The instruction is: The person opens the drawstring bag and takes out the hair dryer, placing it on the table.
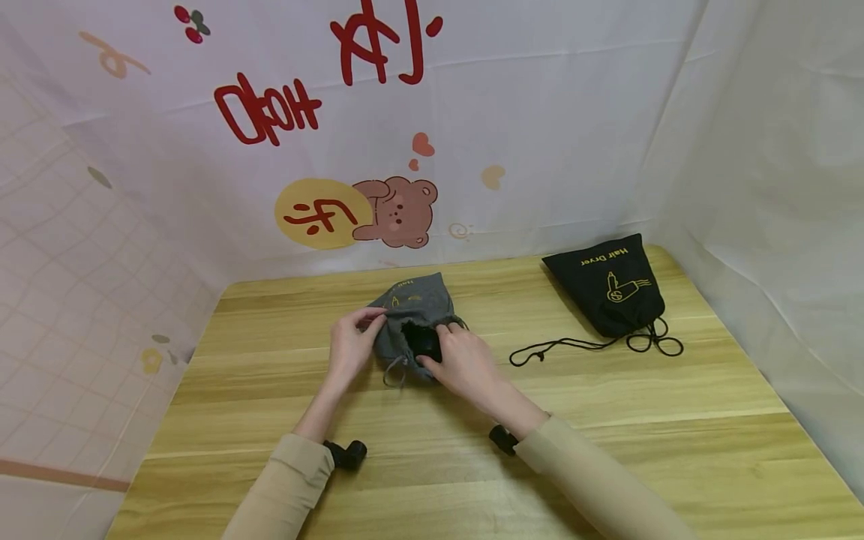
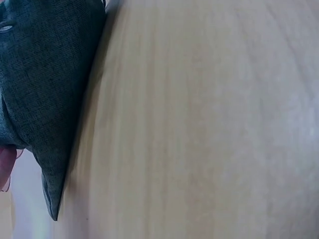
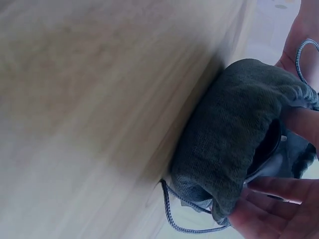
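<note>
A grey drawstring bag [image 1: 420, 296] with yellow print lies on the table, its gathered mouth towards me. Inside the mouth a black rounded object [image 1: 424, 343] shows, mostly hidden by cloth. At the bag's left side my left hand [image 1: 351, 341] pinches the fabric between thumb and fingers. My right hand [image 1: 469, 364] reaches into the mouth from the right, thumb and fingers about the black object. The right wrist view shows the elastic rim [image 3: 259, 132] around these fingers [image 3: 281, 186], with a grey cord [image 3: 187, 229] looped below.
On the table's right lies a black bag [image 1: 607, 289] printed "Hair Dryer", with black cords [image 1: 563, 343] trailing left. The wooden table [image 1: 432, 480] meets a printed white cloth [image 1: 540, 135] at the back.
</note>
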`<state>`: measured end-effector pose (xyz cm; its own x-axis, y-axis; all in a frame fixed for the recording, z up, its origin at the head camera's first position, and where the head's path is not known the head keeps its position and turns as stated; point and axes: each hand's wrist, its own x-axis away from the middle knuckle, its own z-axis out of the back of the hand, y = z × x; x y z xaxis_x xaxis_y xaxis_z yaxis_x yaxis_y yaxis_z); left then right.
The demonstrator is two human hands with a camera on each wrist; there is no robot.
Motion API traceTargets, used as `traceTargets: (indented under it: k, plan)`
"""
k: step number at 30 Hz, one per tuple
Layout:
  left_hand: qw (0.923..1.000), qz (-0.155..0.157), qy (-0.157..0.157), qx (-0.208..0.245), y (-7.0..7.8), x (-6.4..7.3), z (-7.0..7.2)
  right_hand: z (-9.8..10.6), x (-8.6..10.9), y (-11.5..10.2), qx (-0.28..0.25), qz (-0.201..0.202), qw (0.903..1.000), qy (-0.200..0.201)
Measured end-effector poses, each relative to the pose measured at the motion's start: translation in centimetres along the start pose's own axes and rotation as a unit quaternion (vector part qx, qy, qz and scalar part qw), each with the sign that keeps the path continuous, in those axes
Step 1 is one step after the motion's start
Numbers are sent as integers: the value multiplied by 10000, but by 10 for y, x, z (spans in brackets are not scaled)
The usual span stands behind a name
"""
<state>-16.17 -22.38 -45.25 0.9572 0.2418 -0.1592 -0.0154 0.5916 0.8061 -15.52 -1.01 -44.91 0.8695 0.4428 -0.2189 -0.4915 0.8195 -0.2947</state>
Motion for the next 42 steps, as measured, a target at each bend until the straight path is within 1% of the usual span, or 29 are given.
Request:
traceTargets:
  k: [7, 10, 16, 20, 23, 27, 31, 36, 42]
  plan:
    - [9999, 84, -24, 50, -7, -3, 1, -3, -6, -4, 237, -33, 9997, 45]
    - [9999, 142, -52, 36, -9, -4, 2, -4, -6, -5, 247, -39, 9997, 72]
    - [9997, 251, -16, 48, -15, -5, 2, -5, -2, -5, 107, 74, 9992, 384]
    - [9997, 251, 26, 40, -17, -5, 3, -4, 1, -7, 69, 158, 9985, 522]
    - [9997, 238, 7, 26, -18, -5, 3, -4, 1, -9, 133, 153, 9986, 497]
    - [9997, 221, -2, 32, -17, -6, 3, -5, -2, -11, 343, 104, 9983, 453]
    - [9998, 196, 19, 56, -15, -6, 2, -9, -5, -12, 571, 28, 9975, 405]
    - [9998, 200, -34, 69, -14, -5, 1, -14, -10, -13, 783, -72, 9963, 340]
    - [9998, 199, -37, 43, -13, -5, 1, -19, -14, -14, 787, -207, 9965, 179]
